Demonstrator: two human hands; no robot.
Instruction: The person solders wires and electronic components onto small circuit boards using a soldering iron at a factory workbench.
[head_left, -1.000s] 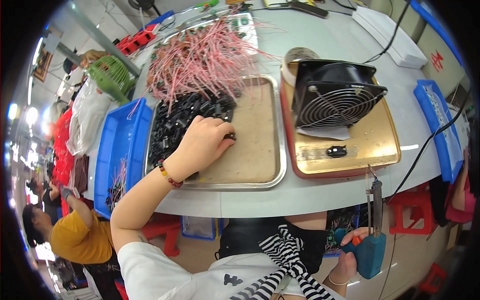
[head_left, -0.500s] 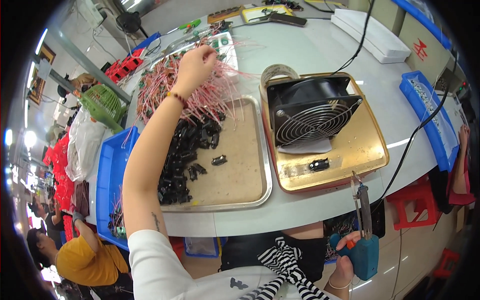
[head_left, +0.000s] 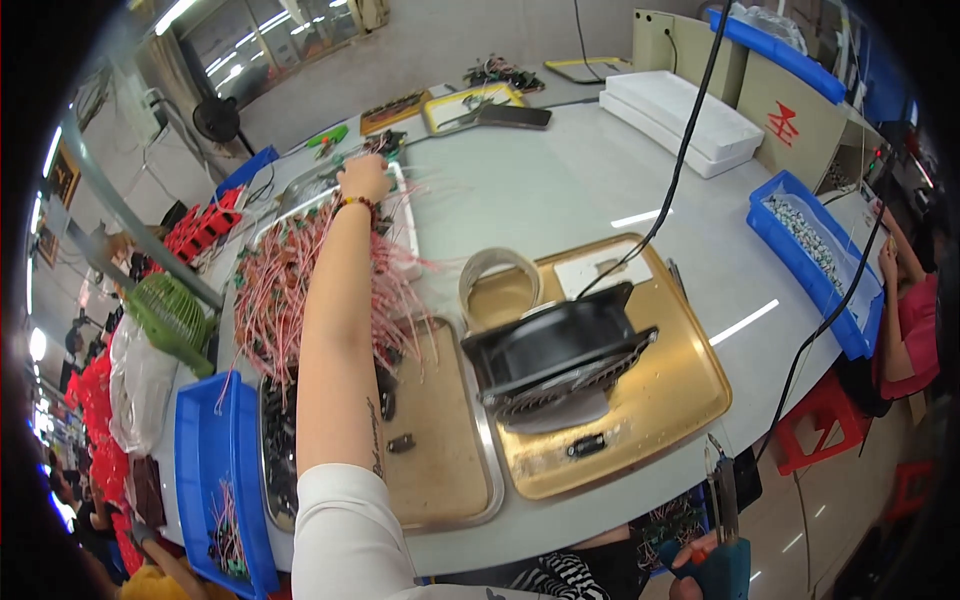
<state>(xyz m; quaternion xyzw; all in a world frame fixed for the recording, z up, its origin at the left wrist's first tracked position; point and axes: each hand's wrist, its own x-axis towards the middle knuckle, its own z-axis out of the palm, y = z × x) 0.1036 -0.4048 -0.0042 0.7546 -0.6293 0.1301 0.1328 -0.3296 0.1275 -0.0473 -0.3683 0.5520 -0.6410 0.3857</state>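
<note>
We have our left hand (head_left: 365, 178) stretched out to the far end of the white tray (head_left: 405, 222), over the heap of pink-wired pieces (head_left: 285, 300), its fingers curled; we cannot tell whether they pinch anything. Our right hand (head_left: 692, 562), partly cut off by the lower edge, is wrapped around the teal tool (head_left: 738, 572), its metal tip pointing up near the table (head_left: 560, 205) edge. Under our left forearm, the metal tray (head_left: 440, 485) holds a pile of black parts (head_left: 281, 470) on its left side, with one loose black part (head_left: 401, 443) just right of the arm. On the gold tray (head_left: 675, 390) we see a black fan (head_left: 555, 350), with a tape roll (head_left: 468, 285) behind it and a single black housing (head_left: 586, 446) near the front edge
</note>
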